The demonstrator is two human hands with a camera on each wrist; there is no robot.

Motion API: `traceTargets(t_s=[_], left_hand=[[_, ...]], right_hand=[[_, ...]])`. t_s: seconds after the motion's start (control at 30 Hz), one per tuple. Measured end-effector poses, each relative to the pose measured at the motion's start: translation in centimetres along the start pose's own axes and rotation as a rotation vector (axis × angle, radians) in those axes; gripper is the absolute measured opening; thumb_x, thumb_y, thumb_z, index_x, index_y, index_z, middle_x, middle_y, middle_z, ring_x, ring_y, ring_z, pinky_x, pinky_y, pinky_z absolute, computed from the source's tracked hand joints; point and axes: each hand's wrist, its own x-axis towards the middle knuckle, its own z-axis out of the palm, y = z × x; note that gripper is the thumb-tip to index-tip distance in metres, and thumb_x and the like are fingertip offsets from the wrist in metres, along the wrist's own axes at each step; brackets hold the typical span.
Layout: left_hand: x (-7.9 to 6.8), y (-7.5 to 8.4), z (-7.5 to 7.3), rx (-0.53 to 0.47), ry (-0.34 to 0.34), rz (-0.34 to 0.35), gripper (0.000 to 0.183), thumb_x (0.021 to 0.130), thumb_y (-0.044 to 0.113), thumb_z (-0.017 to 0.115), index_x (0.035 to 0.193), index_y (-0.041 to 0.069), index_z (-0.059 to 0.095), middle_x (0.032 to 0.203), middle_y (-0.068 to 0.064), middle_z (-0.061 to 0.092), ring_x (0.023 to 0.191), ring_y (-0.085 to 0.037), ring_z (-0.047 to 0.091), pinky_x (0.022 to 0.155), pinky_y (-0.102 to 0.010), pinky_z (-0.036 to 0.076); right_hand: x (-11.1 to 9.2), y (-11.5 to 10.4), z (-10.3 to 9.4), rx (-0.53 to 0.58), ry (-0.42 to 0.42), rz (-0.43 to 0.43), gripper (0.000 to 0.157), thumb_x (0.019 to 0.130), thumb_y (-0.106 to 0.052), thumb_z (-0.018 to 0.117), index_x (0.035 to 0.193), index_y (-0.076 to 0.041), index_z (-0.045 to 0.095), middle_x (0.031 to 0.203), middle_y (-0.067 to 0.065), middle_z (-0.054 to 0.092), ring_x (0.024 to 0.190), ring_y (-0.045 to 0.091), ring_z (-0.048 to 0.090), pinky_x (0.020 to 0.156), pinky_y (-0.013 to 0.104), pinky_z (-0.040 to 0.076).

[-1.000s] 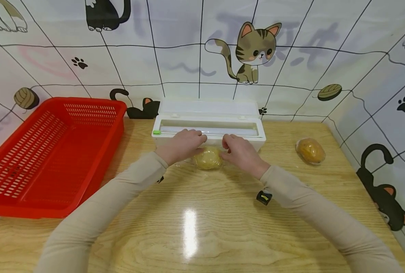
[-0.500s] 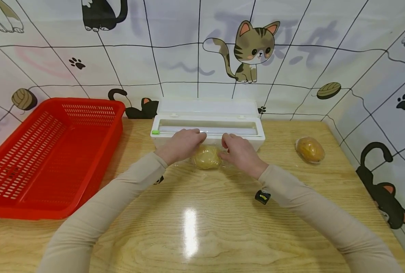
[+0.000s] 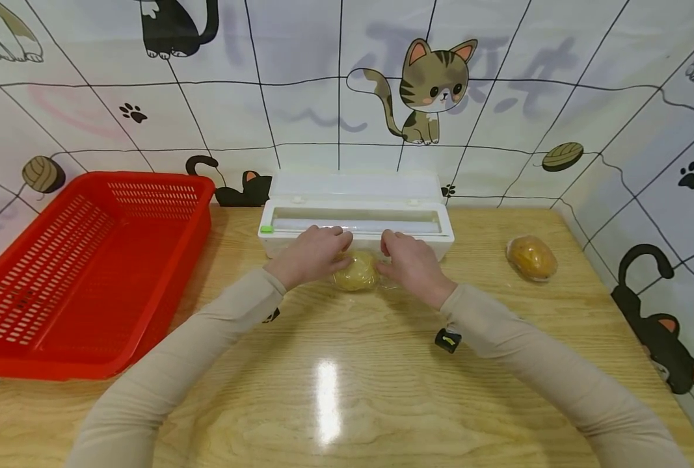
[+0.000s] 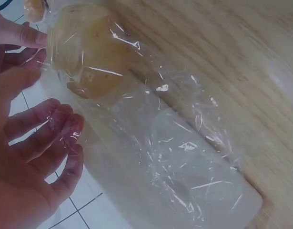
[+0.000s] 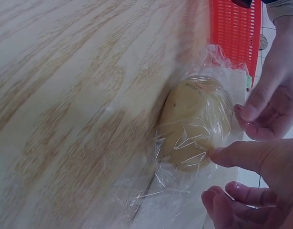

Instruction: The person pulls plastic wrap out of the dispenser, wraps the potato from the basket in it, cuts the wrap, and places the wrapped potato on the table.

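A potato (image 3: pixel 356 272) draped in clear cling film (image 4: pixel 189 148) sits against the front of a white film dispenser (image 3: pixel 276 246), whose lid stands raised. Left of it, my left hand (image 3: pixel 314 252) holds the film with bent fingers, and the film lies over its fingertips in the left wrist view. On the right side my right hand (image 3: pixel 413 265) grips the film too, its thumb touching the wrapped potato (image 5: pixel 194 124) in the right wrist view. A pale film roll (image 3: pixel 393 225) shows inside the dispenser. The film between thumb and fingers is partly hidden.
At the left stands a large red plastic basket (image 3: pixel 191 260) with slotted walls. A second wrapped potato (image 3: pixel 532 258) lies on the wooden table (image 3: pixel 382 383) to the right. A cat-patterned sheet (image 3: pixel 300 110) rises directly behind the dispenser.
The left hand's fingers have shifted slightly over the potato's left side. The right hand stays almost in place, and the potato has barely moved.
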Motion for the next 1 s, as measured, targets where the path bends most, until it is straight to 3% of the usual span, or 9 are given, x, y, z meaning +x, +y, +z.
traceTargets(t_s=[0.2,0.4,0.63,0.8,1.0], left_hand=[[-0.5,0.2,0.4,0.024,-0.036,-0.009,0.03,0.089,0.033,0.07,0.098,0.008,0.057,0.083,0.001,0.054,0.075,-0.018,0.053,0.073,-0.037,0.044],[-0.6,0.2,1.0,0.093,0.037,0.041,0.026,0.087,0.029,0.072,0.092,0.009,0.056,0.08,0.001,0.055,0.074,-0.017,0.054,0.071,-0.035,0.042],[-0.7,-0.1,1.5,0.156,0.127,0.08,0.023,0.086,0.029,0.072,0.083,0.012,0.056,0.073,0.003,0.053,0.067,-0.016,0.055,0.068,-0.032,0.039],[-1.2,-0.1,1.7,0.21,0.151,0.087,0.019,0.088,0.03,0.069,0.084,0.014,0.061,0.072,0.003,0.052,0.067,-0.016,0.057,0.07,-0.033,0.041],[-1.7,0.4,1.8,0.261,0.158,0.073,0.017,0.09,0.03,0.067,0.089,0.013,0.064,0.072,0.003,0.054,0.066,-0.015,0.057,0.071,-0.033,0.044]], right_hand=[[-0.3,-0.2,0.2,0.009,-0.01,0.035,0.028,0.082,-0.018,0.076,0.085,-0.007,0.05,0.069,0.004,0.05,0.059,0.021,0.047,0.05,0.034,0.038],[-0.4,-0.7,0.3,-0.011,0.014,0.065,0.027,0.082,-0.02,0.077,0.083,-0.008,0.053,0.069,0.003,0.053,0.061,0.022,0.052,0.051,0.037,0.041],[-0.3,-1.1,1.0,-0.119,0.101,0.009,0.02,0.083,-0.017,0.073,0.076,-0.01,0.055,0.064,0.0,0.054,0.055,0.021,0.054,0.044,0.039,0.042],[-0.5,-1.2,1.4,-0.133,0.153,-0.005,0.021,0.082,-0.016,0.072,0.069,-0.012,0.056,0.059,-0.002,0.053,0.051,0.018,0.05,0.04,0.037,0.039],[-0.6,-1.3,1.6,-0.123,0.141,0.017,0.03,0.084,-0.016,0.068,0.059,-0.016,0.051,0.053,-0.004,0.047,0.048,0.016,0.043,0.038,0.033,0.034]])
